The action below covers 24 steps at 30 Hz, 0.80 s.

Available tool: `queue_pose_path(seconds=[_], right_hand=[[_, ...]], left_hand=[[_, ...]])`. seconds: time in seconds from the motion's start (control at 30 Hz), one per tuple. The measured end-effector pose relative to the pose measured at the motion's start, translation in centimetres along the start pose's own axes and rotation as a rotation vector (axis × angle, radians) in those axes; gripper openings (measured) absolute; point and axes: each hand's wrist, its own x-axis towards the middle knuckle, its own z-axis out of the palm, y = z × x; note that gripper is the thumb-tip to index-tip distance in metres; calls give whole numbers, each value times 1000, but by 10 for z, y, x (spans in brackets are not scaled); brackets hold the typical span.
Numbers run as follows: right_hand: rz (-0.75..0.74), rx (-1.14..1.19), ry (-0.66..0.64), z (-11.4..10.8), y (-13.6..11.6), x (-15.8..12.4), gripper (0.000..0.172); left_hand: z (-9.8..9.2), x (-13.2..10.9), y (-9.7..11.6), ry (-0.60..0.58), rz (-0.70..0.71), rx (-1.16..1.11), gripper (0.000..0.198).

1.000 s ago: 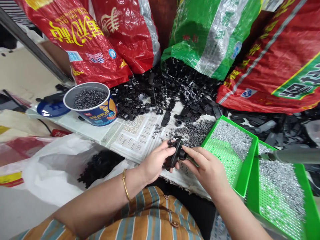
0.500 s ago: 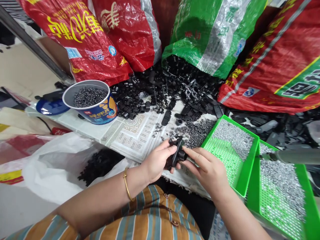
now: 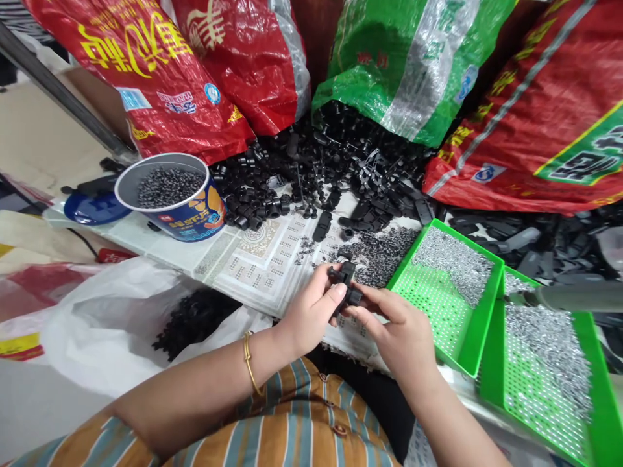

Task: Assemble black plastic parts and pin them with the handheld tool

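Note:
Above the table's near edge, my left hand (image 3: 311,311) is closed on a black plastic part (image 3: 346,275), thumb pressed on its face. From the other side my right hand (image 3: 396,324) grips the same part, its fingertips at a short round black piece (image 3: 354,297) that sticks out. The part's underside is hidden by my fingers. Just beyond my hands lies a spread of tiny dark pieces (image 3: 382,256). A flat black part (image 3: 322,226) rests on the patterned tablecloth (image 3: 253,272).
Green perforated trays (image 3: 474,337) with small silvery pieces stand at the right, beside a grey rod-shaped tool (image 3: 579,297). A blue tub (image 3: 187,224) of small pieces is at the left. Red sacks (image 3: 195,117) and a green sack (image 3: 389,65) back a heap of black parts (image 3: 263,194).
The black part has turned in my hands and now shows a different face. My left thumb lies further over it. The view has shifted slightly.

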Motion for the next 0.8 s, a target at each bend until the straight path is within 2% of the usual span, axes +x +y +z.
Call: queue_pose_path(seconds=[0.1,0.17,0.3,0.37,0.47,0.63,0.8], right_hand=[[-116,-117,73,-1,2,1,28],[-180,-134,71,-3,6,3,28],[-356,-134,-42,-13,15,10,30],[-398,-127,-98,-17,18,14,31],[-332,-116,-58,-16,15,16,30],[-115,-70,45,-6,2,8,27],[24,-59,38,-2,-5,4,26]], left_hand=[[-1,2,0,-46,-81,-104,28],[-2,3,2,-61,-126,-178,27],[-5,5,8,-133,-267,-304,24],[-5,6,10,-158,-308,-337,23],[-2,5,9,-116,-260,-332,24],[3,1,-1,-21,-115,-250,26],[2,1,-2,-69,-209,-350,26]])
